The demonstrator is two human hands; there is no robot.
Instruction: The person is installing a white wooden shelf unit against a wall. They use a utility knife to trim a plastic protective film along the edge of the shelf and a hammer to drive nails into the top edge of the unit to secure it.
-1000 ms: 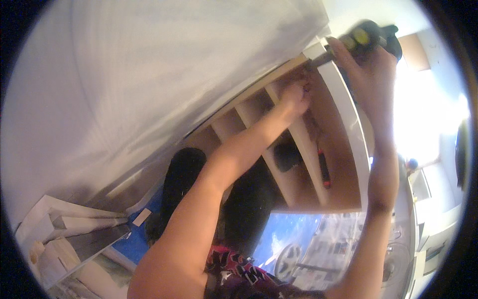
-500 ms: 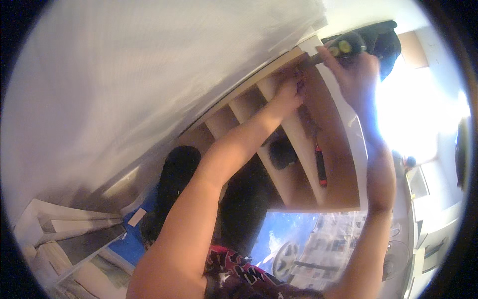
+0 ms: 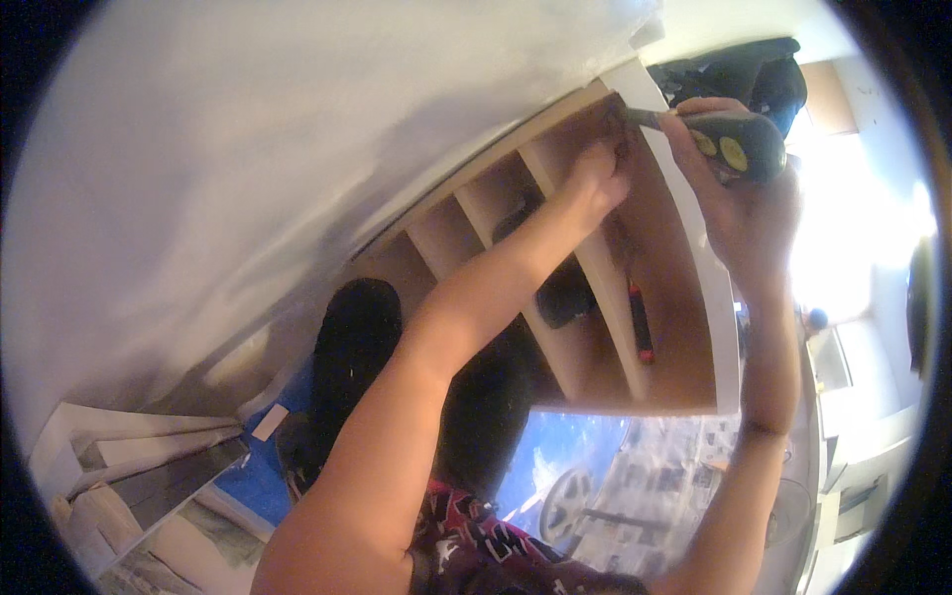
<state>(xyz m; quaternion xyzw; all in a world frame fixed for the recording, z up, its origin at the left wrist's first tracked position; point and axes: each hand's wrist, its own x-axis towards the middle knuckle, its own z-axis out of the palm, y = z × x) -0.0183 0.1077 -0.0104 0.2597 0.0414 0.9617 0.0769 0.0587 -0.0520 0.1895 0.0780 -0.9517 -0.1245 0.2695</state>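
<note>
At two o'clock, the right hand (image 3: 739,213) has its fingers wrapped around a dark-handled tool (image 3: 764,149) – seemingly turned so its shaft (image 3: 645,118) lines up with the wooden shelf unit's (image 3: 676,297) top corner. The left hand (image 3: 602,183) sits curled inside, perhaps bracing – I cannot tell whether it grips anything. A red-and-black handle (image 3: 640,322) rests at three o'clock, within easy reach.

Tool (image 3: 641,322) in shelf unit (image 3: 684,337), wall (image 3: 268,149) left
</note>
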